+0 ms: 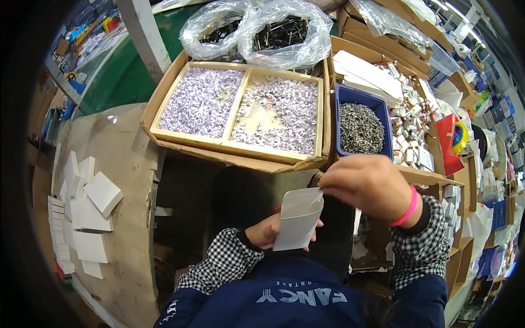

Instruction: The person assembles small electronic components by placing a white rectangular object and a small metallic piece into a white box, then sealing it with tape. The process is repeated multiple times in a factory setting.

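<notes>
A small white cardboard box stands tilted in my left hand, its top open and its flaps raised. My left fingers wrap around it from behind, with fingertips showing at its right side. My right hand, with a pink band at the wrist, is closed in a pinch at the upper right corner of the box, on a flap. Whether anything small is also between those fingertips is hidden. Just beyond my right hand is a blue bin of small metal parts.
Ahead, a two-part wooden tray of small white-purple pieces sits in a cardboard carton. Behind it are plastic bags of black parts. At right, a carton holds small white wired parts. White boxes lie on the left table.
</notes>
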Action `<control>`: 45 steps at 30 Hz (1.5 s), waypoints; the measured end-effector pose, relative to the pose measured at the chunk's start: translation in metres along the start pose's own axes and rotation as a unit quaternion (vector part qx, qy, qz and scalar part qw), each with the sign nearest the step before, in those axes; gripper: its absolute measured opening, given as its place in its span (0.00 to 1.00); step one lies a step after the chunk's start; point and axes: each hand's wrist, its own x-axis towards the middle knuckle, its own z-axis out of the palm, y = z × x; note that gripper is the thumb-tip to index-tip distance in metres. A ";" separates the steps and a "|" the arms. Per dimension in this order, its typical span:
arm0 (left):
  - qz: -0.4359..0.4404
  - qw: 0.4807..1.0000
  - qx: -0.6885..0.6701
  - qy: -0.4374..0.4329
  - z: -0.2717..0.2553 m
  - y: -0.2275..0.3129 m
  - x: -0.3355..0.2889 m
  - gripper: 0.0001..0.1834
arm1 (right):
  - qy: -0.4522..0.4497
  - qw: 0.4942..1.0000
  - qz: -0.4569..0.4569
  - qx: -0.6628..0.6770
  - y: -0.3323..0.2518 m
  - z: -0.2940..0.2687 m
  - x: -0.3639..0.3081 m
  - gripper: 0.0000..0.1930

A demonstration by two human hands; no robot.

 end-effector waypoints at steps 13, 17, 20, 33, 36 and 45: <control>0.020 0.999 -0.031 -0.015 -0.009 0.002 -0.018 0.59 | 0.019 0.998 0.015 -0.054 0.035 0.008 0.079 0.05; 0.030 0.999 -0.015 -0.016 -0.014 -0.001 -0.023 0.59 | -0.003 0.996 0.009 -0.088 0.054 0.026 0.111 0.06; 0.038 0.999 -0.017 -0.015 -0.017 -0.001 -0.026 0.59 | -0.034 0.994 0.019 -0.105 0.062 0.037 0.123 0.07; 0.046 0.999 -0.006 -0.005 -0.030 0.004 -0.037 0.61 | -0.064 0.997 0.027 -0.044 0.066 0.028 0.154 0.04; 0.049 0.998 -0.045 -0.001 -0.032 0.004 -0.038 0.60 | -0.060 0.997 0.038 -0.005 0.064 0.024 0.173 0.04; 0.049 0.998 -0.044 -0.004 -0.036 0.007 -0.041 0.61 | -0.033 0.994 -0.048 -0.090 0.069 0.073 0.234 0.07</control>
